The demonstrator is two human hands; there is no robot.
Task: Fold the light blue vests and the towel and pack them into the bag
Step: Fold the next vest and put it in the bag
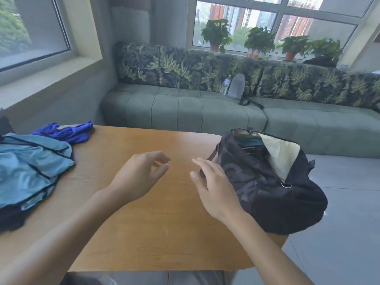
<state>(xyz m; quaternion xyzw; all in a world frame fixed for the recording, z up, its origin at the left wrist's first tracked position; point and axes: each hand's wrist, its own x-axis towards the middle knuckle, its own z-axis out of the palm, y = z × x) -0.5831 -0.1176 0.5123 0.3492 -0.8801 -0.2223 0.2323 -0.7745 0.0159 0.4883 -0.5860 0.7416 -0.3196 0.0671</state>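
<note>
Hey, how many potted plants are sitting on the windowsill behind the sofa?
4, in a row along the sill: far left, middle, right of it, far right, its pot hidden.

Lounge, cushioned bench sofa (205, 108), windowsill plants (259, 41)

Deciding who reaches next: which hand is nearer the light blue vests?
Left. The left hand hovers just right of the light blue vests; the right hand is farther right, beside the black bag.
</note>
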